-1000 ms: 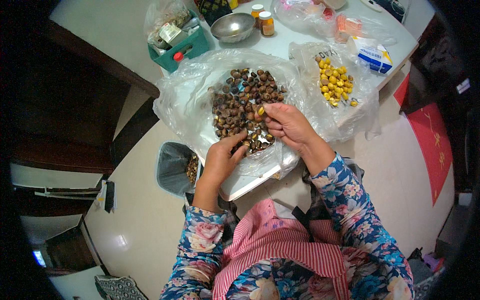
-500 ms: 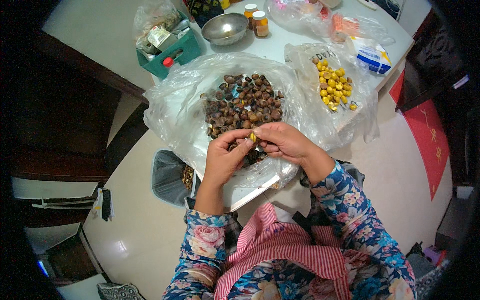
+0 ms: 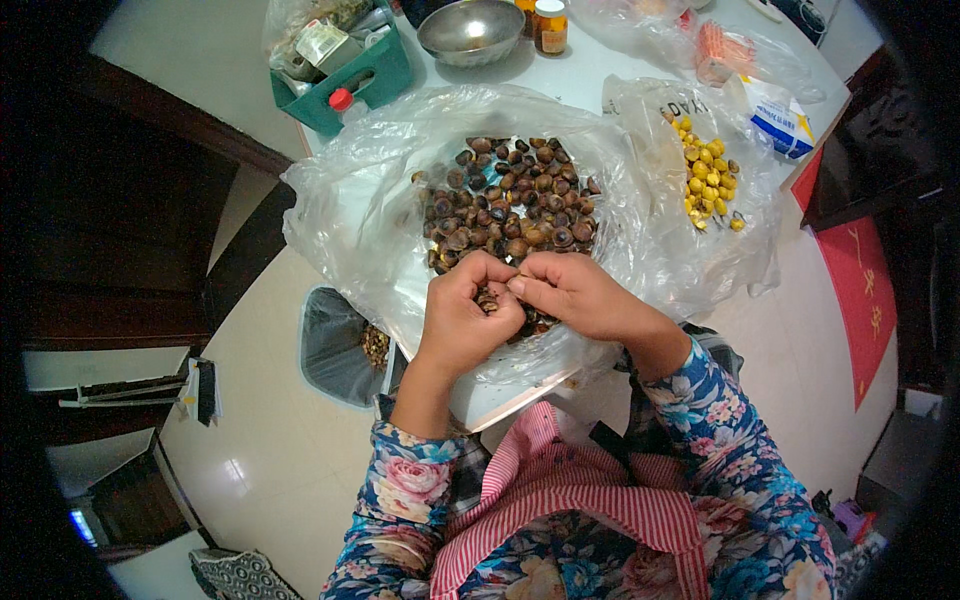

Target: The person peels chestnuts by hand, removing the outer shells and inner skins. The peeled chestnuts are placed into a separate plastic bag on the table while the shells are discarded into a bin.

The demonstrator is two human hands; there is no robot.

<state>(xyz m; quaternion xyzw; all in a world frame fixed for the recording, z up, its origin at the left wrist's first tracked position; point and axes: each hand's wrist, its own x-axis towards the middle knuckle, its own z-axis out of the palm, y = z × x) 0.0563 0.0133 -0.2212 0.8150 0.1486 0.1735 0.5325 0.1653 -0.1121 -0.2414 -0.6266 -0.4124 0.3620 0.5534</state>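
Over a plastic bag (image 3: 360, 210) before me, left hand (image 3: 458, 322) and right hand (image 3: 592, 300) pinch fingertips together, apparently on one of the heaped brown nuts (image 3: 498, 213), likely light, brittle-shelled, best held by its sides.

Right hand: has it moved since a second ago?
Yes: the right hand has moved toward the person, farther from the metal bowl, and now meets the left hand.

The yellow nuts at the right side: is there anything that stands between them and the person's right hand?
Only crumpled clear plastic lies between the right hand and the yellow nuts; no solid object is visible there. How high its folds rise, I cannot tell.
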